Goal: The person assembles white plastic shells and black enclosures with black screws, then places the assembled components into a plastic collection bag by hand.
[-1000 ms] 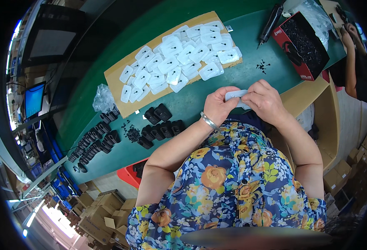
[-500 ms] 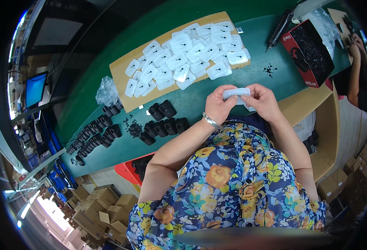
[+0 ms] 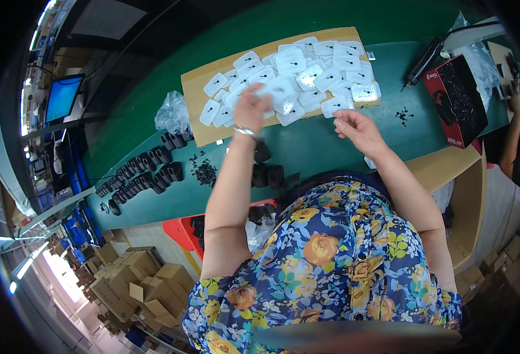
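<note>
My left hand (image 3: 251,111), smeared by motion and wearing a silver bangle, grips a blurred white plastic pack (image 3: 279,91) above the near-left part of the pile. Flat white rounded packs (image 3: 290,61), most showing a small black piece, lie heaped on a cardboard sheet (image 3: 198,89). Just off the pile's near right edge, my right hand (image 3: 360,132) hangs over the green table with fingers bent and apart. Nothing shows between them.
Rows of black devices (image 3: 145,162) and a heap of small black parts (image 3: 204,172) occupy the left. Small black pieces (image 3: 402,115), an electric screwdriver (image 3: 424,62) and a red box (image 3: 455,103) are at right. A co-worker's arm (image 3: 511,135) shows far right.
My hands have parted from the white piece they held together. The left has swung left and forward to the pile; the right stays near the table's edge. The view has shifted slightly.
</note>
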